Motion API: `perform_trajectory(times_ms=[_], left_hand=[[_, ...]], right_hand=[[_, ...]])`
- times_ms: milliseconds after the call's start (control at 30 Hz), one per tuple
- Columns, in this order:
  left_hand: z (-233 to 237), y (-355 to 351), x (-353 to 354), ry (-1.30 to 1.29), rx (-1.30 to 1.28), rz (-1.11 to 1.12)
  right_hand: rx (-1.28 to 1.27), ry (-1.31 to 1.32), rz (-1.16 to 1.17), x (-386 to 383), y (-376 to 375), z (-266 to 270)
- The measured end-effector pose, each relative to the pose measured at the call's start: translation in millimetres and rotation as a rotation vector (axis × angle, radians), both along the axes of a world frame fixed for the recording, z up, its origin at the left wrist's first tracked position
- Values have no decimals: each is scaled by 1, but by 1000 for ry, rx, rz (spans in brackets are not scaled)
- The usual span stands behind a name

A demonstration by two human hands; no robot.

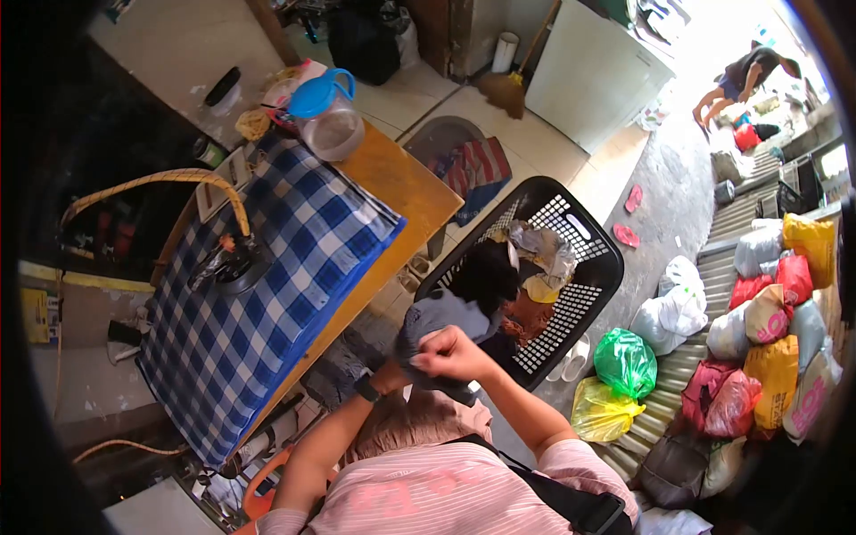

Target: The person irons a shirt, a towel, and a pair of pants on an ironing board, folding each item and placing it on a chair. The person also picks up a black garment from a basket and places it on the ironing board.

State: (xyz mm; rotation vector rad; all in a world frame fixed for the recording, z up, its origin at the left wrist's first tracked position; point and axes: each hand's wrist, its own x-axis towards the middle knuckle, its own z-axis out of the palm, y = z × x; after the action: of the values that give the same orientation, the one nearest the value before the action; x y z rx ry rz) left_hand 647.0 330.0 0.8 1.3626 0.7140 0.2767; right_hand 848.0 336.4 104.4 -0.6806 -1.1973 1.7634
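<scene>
A grey garment (pixel 439 314), with a dark part beside it, is bunched up in front of my body. My right hand (pixel 446 352) is closed on its near side, knuckles up. My left hand (pixel 390 378), below a dark wristwatch (pixel 366 386), reaches into or behind the same cloth, which hides its fingers. Just beyond the garment is a black laundry basket (pixel 596 287) holding crumpled clothes (pixel 546 251). To my left, a clothes iron (pixel 239 272) with a striped cord (pixel 165 176) stands on a blue-and-white checked cloth (pixel 303 241).
The checked cloth covers most of a wooden table (pixel 419 183), where a blue-lidded pitcher (pixel 332 134) stands. Filled plastic bags (pixel 624 361) lie at the right. Pink slippers (pixel 627 235) are on the floor. A broom (pixel 506 91) leans beside a white appliance (pixel 593 71). Another person (pixel 749 76) bends outside.
</scene>
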Motion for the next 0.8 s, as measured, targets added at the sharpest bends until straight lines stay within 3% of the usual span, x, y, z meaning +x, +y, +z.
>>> perform_trajectory(times_ms=[67,133,267,333,400,533,667,733,767,800], left_hand=[[-3,5,-19,-119,-217,175],[0,14,-34,-257,-355,393],[11,30,-105,-559,-423,802],[22,33,-167,-716,-370,978],[32,30,-235,-856,-283,1132],[46,-2,-379,-1079,-62,1427],[18,-62,-494,-1218,38,1644],[-11,-94,-525,-1298,-13,1627],[-34,-116,-537,-1389,-31,1500],[-63,-136,-545,-1518,-32,1220]], right_hand=[[594,-446,-295,-26,1,47],[908,-666,-502,-44,-7,78],[1059,-814,-1013,-76,-28,46],[969,-799,-1057,-93,-14,46],[835,-987,-889,-114,-7,59],[981,-1036,-609,-184,22,56],[1073,-1179,-312,-272,45,106],[970,-989,-246,-301,55,114],[892,-901,-208,-318,57,132],[875,-786,-197,-335,55,155]])
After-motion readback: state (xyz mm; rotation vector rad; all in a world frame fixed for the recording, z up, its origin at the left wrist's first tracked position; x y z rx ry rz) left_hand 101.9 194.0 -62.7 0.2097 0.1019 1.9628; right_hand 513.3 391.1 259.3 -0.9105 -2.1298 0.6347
